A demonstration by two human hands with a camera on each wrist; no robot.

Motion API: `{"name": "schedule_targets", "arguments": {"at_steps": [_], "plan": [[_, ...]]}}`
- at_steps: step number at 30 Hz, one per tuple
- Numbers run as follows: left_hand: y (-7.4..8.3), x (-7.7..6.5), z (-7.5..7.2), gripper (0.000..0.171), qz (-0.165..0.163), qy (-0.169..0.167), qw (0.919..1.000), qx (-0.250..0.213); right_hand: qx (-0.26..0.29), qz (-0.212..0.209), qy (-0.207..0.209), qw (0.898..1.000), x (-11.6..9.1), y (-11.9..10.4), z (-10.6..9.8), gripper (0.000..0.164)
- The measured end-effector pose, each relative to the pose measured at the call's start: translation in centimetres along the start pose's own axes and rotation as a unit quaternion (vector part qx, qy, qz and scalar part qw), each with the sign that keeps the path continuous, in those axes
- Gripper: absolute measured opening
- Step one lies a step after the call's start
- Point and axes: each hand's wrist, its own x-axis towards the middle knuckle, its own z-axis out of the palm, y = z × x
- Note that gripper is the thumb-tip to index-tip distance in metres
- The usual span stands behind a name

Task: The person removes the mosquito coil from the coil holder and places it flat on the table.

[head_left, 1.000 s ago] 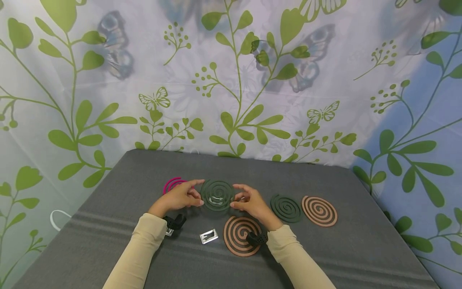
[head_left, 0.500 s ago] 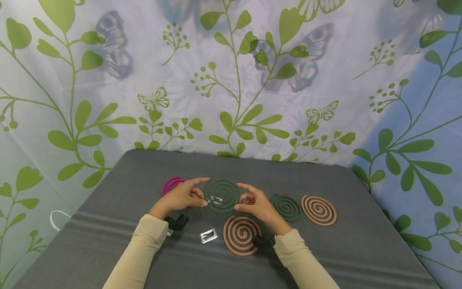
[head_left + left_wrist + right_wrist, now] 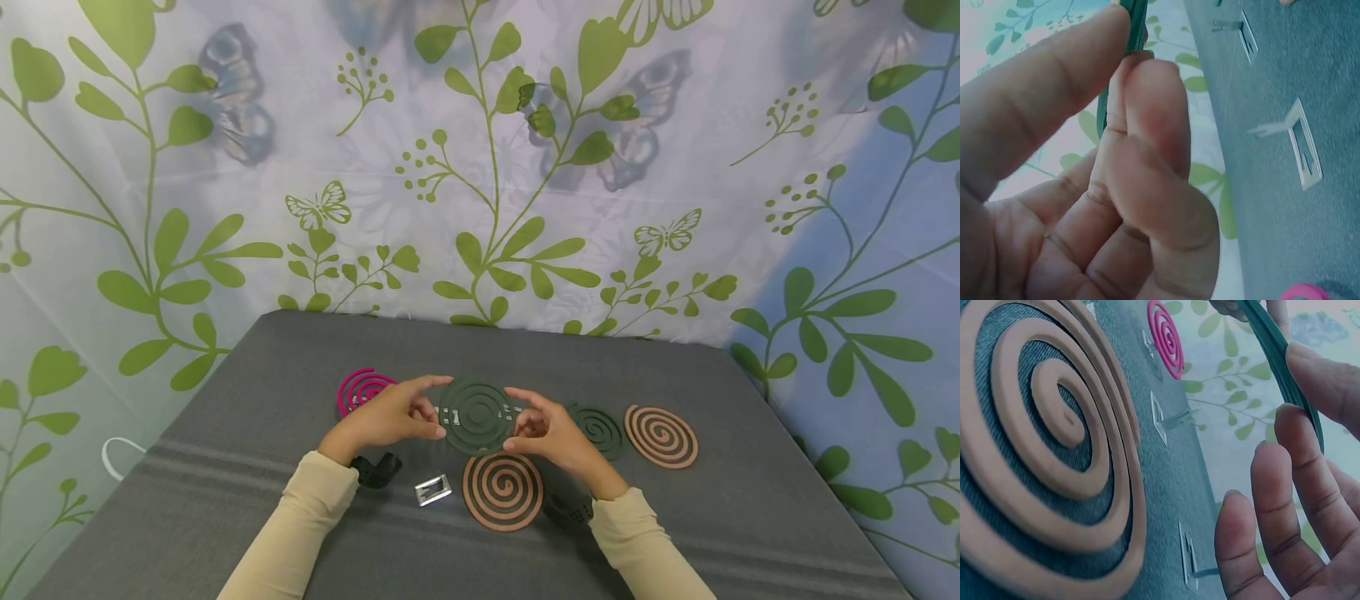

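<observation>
Both hands hold a dark green mosquito coil raised over the grey table. My left hand pinches its left edge between thumb and fingers. Across from it, my right hand pinches the right edge. The wrist views show the green coil edge-on, its outer part between thumb and fingertips. Below it in the head view lies a brown coil, with a thin metal coil stand to its left. More metal stands show behind the held coil, one of them a stand with a raised prong.
A pink coil lies behind the left hand, partly covered by it. Right of the right hand lie another green coil and a second brown coil. A leaf-patterned curtain hangs behind the table.
Both hands have carried the green coil to the right and, lately, a little toward me. It looks larger and now overlaps the top of the near brown coil.
</observation>
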Motion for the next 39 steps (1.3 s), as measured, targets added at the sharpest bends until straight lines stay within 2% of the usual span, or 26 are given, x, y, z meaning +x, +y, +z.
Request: {"name": "schedule_targets", "arguments": {"at_steps": [13, 20, 26, 35, 39], "plan": [[1.3, 0.2, 1.8, 0.08, 0.012, -0.002, 0.9999, -0.009, -0.004, 0.004, -0.002, 1.0, -2.0, -0.5, -1.4, 0.084], [1.9, 0.3, 3.1, 0.08, 0.017, -0.004, 0.9996, -0.023, -0.004, -0.007, -0.009, 1.0, -3.2, -0.1, -2.2, 0.082], [2.2, 0.6, 4.5, 0.081, 0.021, 0.01, 0.9994, -0.023, -0.011, -0.013, -0.008, 1.0, -4.2, 0.3, -3.0, 0.081], [2.5, 1.1, 6.7, 0.081, 0.009, 0.02, 0.9994, -0.027, 0.002, -0.036, -0.024, 0.999, -5.5, 1.0, -4.1, 0.08], [2.7, 1.2, 7.5, 0.082, 0.005, 0.023, 0.9992, -0.034, 0.011, -0.029, -0.032, 0.999, -6.1, 1.1, -4.7, 0.079]]}}
